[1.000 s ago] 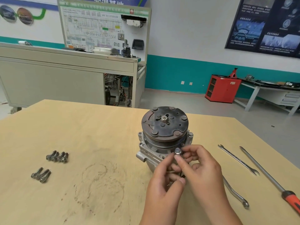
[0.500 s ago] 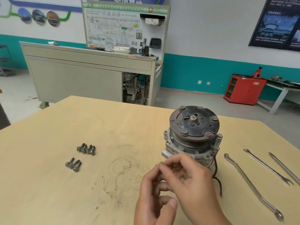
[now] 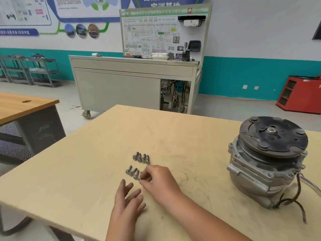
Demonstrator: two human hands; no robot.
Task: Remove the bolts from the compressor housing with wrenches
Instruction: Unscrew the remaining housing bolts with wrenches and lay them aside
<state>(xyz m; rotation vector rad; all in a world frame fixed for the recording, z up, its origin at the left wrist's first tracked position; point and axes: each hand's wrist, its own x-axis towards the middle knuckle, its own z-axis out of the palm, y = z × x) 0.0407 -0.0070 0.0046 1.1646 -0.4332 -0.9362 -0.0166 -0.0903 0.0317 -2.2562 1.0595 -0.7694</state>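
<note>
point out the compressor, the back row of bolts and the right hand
compressor (image 3: 257, 173), head view, on the grey housing side
back row of bolts (image 3: 141, 157), head view, on the middle bolts
right hand (image 3: 157, 176), head view, on the back of the hand

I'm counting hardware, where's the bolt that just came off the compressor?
In the head view, left of centre: the right hand pinches the small steel bolt beside the nearer row of bolts.

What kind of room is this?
Probably a car-repair training workshop: a wiring-diagram trainer board on a wheeled cabinet, a car air-conditioning compressor on the wooden table, and a red tool cabinet.
</note>
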